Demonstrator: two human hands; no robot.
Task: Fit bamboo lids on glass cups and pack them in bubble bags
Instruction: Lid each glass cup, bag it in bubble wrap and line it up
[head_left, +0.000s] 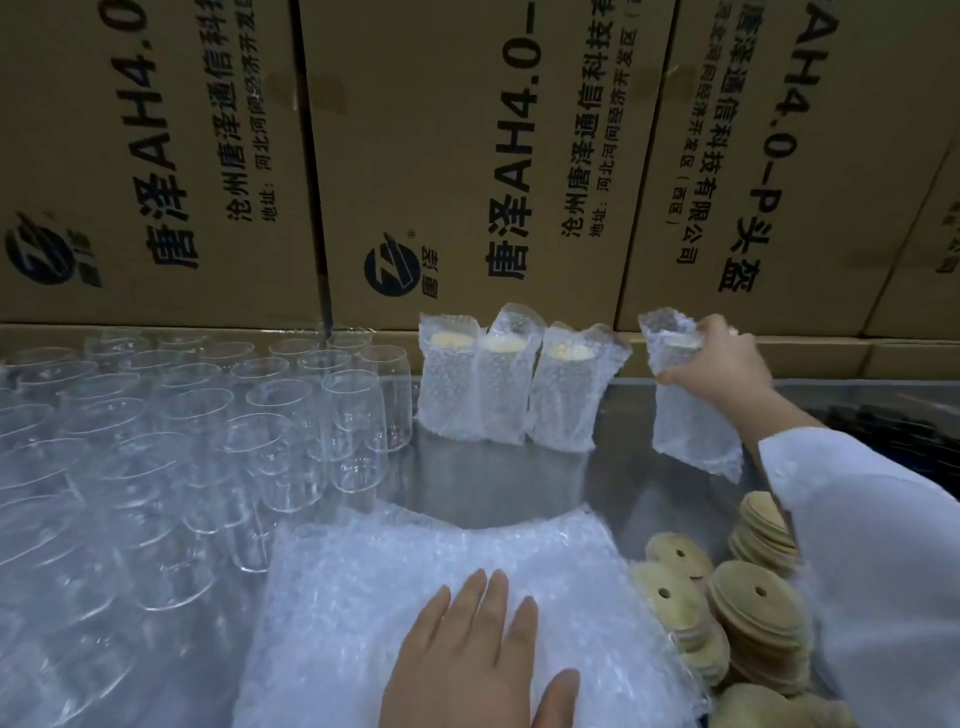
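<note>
My right hand (719, 364) grips the top of a bagged cup (688, 415) with a bamboo lid inside, held tilted at the right of the metal table (498, 478). Three more bagged cups (511, 389) stand upright in a row left of it. My left hand (472, 660) lies flat, fingers straight, on a stack of empty bubble bags (415, 582) at the front. Several bare glass cups (208, 441) crowd the left half of the table. Round bamboo lids (748, 597) with small holes are piled at the front right.
A wall of printed cardboard boxes (467, 156) stands right behind the table. More flat cardboard (831, 353) lies along the back right edge. A dark tray or crate (883, 431) shows at the far right behind my white sleeve.
</note>
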